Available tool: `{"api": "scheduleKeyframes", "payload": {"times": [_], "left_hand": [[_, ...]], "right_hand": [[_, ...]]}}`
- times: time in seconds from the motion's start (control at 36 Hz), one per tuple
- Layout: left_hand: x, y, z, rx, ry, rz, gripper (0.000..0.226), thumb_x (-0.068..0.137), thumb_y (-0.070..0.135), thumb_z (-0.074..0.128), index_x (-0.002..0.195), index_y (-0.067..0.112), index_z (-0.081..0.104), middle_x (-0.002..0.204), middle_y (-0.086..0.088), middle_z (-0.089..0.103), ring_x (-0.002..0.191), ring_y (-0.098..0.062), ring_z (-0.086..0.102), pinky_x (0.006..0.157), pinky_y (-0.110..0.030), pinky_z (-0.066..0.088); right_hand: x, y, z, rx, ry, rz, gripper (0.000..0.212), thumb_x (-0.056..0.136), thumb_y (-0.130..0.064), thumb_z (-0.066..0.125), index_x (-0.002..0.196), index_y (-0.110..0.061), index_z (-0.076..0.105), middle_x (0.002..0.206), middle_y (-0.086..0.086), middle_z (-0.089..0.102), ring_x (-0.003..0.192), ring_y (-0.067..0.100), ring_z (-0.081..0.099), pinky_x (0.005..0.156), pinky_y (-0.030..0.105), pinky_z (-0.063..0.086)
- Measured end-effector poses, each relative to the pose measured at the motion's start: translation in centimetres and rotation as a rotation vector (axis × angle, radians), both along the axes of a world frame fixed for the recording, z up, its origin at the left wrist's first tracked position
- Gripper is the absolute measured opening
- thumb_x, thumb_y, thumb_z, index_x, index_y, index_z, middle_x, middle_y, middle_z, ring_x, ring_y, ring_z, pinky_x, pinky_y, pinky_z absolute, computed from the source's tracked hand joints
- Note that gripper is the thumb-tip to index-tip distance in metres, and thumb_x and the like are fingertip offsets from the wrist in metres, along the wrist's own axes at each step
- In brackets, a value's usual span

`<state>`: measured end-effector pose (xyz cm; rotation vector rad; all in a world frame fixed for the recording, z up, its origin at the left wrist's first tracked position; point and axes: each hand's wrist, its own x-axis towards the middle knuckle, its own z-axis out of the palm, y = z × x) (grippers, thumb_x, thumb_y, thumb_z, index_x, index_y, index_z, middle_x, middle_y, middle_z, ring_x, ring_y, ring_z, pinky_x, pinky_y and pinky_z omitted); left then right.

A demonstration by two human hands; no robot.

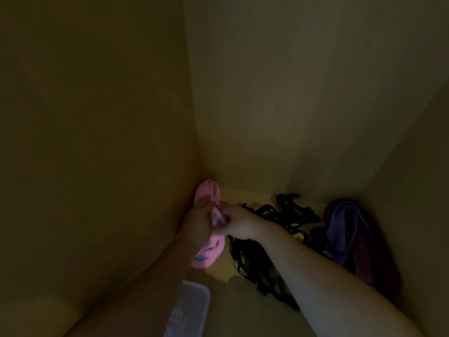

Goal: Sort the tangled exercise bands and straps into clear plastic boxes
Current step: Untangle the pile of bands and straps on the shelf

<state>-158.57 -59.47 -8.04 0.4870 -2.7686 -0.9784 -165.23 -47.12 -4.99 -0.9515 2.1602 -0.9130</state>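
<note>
A pink exercise band [209, 192] with blue markings hangs in a dim corner, held between both hands. My left hand [198, 221] grips its middle from the left, and my right hand [239, 222] pinches it from the right. A tangle of black straps [264, 261] lies on the floor under my right forearm. A purple band [340, 229] and a dark red band [363, 259] lie bunched at the right. The corner of a clear plastic box [192, 310] shows at the bottom, below my left forearm.
Yellowish walls close in on the left [97, 142], the back [279, 105] and the right [418, 190]. The light is very low and small details are lost.
</note>
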Motion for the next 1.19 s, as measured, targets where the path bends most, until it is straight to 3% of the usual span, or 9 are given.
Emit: {"api": "scheduleKeyframes", "payload": {"times": [0.11, 0.19, 0.31, 0.44, 0.53, 0.67, 0.83, 1.03, 1.19], "left_hand": [[0.4, 0.7, 0.1, -0.165, -0.059, -0.017, 0.044, 0.094, 0.034, 0.055, 0.128, 0.005, 0.055, 0.141, -0.016, 0.045, 0.133, -0.029, 0.039, 0.107, -0.033, 0.027], [0.8, 0.9, -0.2, -0.389, -0.107, -0.04, 0.083, 0.08, 0.065, 0.059, 0.141, 0.012, 0.039, 0.149, -0.008, 0.038, 0.139, -0.029, 0.031, 0.11, -0.04, 0.025], [0.7, 0.6, -1.2, -0.426, -0.224, -0.163, 0.088, 0.079, 0.058, 0.063, 0.151, 0.037, 0.017, 0.161, -0.003, 0.008, 0.147, -0.032, 0.004, 0.115, -0.048, 0.018], [0.8, 0.6, -1.4, -0.487, -0.165, -0.159, 0.069, 0.071, 0.059, 0.069, 0.135, 0.04, 0.05, 0.16, -0.007, 0.015, 0.146, -0.036, 0.009, 0.115, -0.055, 0.014], [1.2, 0.9, -2.0, -0.516, -0.184, -0.164, 0.09, 0.056, 0.067, 0.074, 0.137, 0.039, 0.047, 0.16, -0.008, 0.013, 0.145, -0.036, 0.01, 0.112, -0.056, 0.015], [1.3, 0.8, -1.4, -0.439, -0.226, -0.11, 0.085, 0.065, 0.042, 0.075, 0.141, 0.042, 0.037, 0.161, 0.0, 0.001, 0.145, -0.03, 0.005, 0.108, -0.052, 0.029], [1.9, 1.8, -1.7, -0.407, -0.149, -0.046, 0.077, 0.065, 0.032, 0.069, 0.137, 0.042, 0.043, 0.16, 0.004, 0.008, 0.144, -0.029, 0.011, 0.105, -0.047, 0.032], [1.5, 1.7, -2.2, -0.343, -0.017, -0.035, 0.069, 0.061, 0.019, 0.069, 0.128, 0.029, 0.058, 0.153, -0.006, 0.03, 0.135, -0.037, 0.029, 0.1, -0.049, 0.042], [-0.5, 0.5, -3.0, -0.403, 0.205, -0.127, 0.054, 0.049, 0.013, 0.076, 0.102, 0.016, 0.07, 0.129, -0.015, 0.057, 0.114, -0.04, 0.051, 0.089, -0.046, 0.049]], "right_hand": [[0.0, 4.4, 2.0, -0.051, 0.11, -0.098, 0.045, 0.084, -0.023, 0.072, 0.126, -0.013, 0.06, 0.126, 0.001, 0.06, 0.119, 0.015, 0.054, 0.099, 0.018, 0.041], [1.0, 7.8, 1.5, 0.359, 0.264, -0.077, 0.116, 0.065, -0.059, 0.078, 0.152, -0.036, 0.005, 0.16, 0.006, -0.009, 0.147, 0.031, -0.004, 0.117, 0.048, 0.017], [2.6, 7.9, -2.1, 0.616, 0.342, 0.017, 0.137, 0.053, -0.075, 0.074, 0.143, -0.046, -0.025, 0.145, 0.004, -0.048, 0.138, 0.043, -0.031, 0.112, 0.065, 0.0], [1.6, 6.3, -3.6, 0.646, 0.376, -0.041, 0.126, 0.062, -0.068, 0.075, 0.149, -0.041, -0.012, 0.156, 0.004, -0.029, 0.142, 0.047, -0.013, 0.112, 0.067, 0.009], [0.6, 6.2, -3.9, 0.616, 0.376, -0.121, 0.113, 0.067, -0.067, 0.071, 0.151, -0.04, 0.001, 0.16, 0.0, -0.015, 0.143, 0.045, -0.003, 0.112, 0.066, 0.014], [-0.3, 6.3, -4.6, 0.569, 0.422, -0.213, 0.092, 0.075, -0.066, 0.061, 0.15, -0.038, 0.015, 0.159, 0.0, 0.0, 0.139, 0.044, 0.016, 0.108, 0.058, 0.03], [-1.6, 7.9, -3.1, 0.433, 0.473, -0.414, 0.058, 0.085, -0.054, 0.059, 0.131, -0.019, 0.052, 0.134, 0.011, 0.035, 0.105, 0.032, 0.056, 0.086, 0.036, 0.05], [-3.6, 10.2, -0.2, 0.288, 0.539, -0.696, 0.031, 0.087, -0.022, 0.059, 0.115, -0.009, 0.059, 0.125, 0.015, 0.043, 0.093, 0.036, 0.059, 0.079, 0.033, 0.048], [-3.6, 8.3, -2.1, 0.278, 0.485, -0.63, 0.055, 0.089, -0.046, 0.06, 0.133, -0.014, 0.05, 0.136, 0.013, 0.033, 0.114, 0.038, 0.05, 0.096, 0.039, 0.046]]}}
